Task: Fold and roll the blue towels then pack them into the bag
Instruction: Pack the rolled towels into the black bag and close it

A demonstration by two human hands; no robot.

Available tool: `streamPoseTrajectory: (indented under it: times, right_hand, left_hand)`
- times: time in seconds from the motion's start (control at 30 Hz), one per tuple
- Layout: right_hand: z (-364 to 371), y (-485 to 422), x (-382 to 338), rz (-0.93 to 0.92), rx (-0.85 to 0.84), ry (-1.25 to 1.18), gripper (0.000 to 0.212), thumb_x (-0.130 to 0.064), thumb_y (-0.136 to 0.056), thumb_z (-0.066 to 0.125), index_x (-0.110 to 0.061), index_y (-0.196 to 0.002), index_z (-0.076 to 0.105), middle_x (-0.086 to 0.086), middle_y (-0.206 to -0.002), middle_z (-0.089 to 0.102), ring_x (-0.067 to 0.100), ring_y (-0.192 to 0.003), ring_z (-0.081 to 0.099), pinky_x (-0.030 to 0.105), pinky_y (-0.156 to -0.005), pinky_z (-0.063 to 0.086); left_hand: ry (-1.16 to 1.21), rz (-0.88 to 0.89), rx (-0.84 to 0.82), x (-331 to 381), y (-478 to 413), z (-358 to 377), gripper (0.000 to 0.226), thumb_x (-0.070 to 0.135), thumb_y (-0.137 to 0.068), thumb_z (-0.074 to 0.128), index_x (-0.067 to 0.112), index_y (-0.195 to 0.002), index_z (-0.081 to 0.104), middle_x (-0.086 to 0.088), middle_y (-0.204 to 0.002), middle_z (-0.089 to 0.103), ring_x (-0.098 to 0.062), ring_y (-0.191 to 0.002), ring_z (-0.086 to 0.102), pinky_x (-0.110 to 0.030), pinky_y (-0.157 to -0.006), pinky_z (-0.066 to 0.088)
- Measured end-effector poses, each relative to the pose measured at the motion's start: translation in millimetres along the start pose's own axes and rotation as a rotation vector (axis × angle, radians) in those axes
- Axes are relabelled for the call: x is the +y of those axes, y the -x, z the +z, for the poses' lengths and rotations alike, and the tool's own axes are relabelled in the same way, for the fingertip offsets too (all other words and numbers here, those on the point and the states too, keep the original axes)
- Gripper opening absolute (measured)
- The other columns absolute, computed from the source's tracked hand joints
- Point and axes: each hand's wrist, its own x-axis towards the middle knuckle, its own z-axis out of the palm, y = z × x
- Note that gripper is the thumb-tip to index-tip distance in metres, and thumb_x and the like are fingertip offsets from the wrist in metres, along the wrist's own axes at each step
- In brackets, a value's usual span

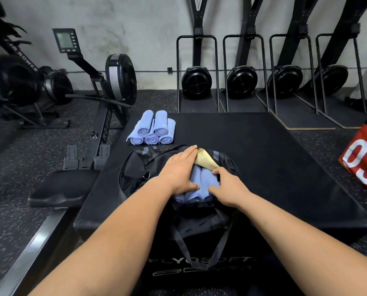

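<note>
A rowing machine point(105, 86) stands on the speckled floor at the left, beside a black padded worktop point(263, 150). Near the worktop's far left corner lies a stack of rolled towels point(151, 130): five blue rolls, three below and two on top, their spiral ends facing the camera. Just in front of them sits the black bag point(133, 174), its top open and a yellow lining flap point(206, 160) turned up at the far rim. The left hand point(178, 169) lies flat over the opening, fingers straight and reaching the far rim, thumb resting on the packed towels point(201, 180), blue rolls lying side by side inside the bag. The right hand point(225, 184) has its fingers curled over the right-hand roll, thumb against it. At the far right, a red box point(364, 159) marked 03 sits tilted on the floor.
</note>
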Motion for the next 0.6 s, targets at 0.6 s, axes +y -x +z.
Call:
streamPoseTrajectory:
  times: [0.6]
  right_hand:
    - [-32,3,-19,-0.158,-0.191,0.535,0.072,-0.063,-0.100,0.054,-0.045,-0.162,0.024,0.005,-0.149,0.055,0.031,-0.131,0.054,0.043,-0.102,0.050]
  left_hand:
    - [-0.061,0.031,-0.016,0,10,-6,0.127,0.063,-0.072,0.086,0.017,-0.167,0.016,0.004,-0.176,0.010,-0.025,-0.155,0.027,-0.041,-0.126,0.028]
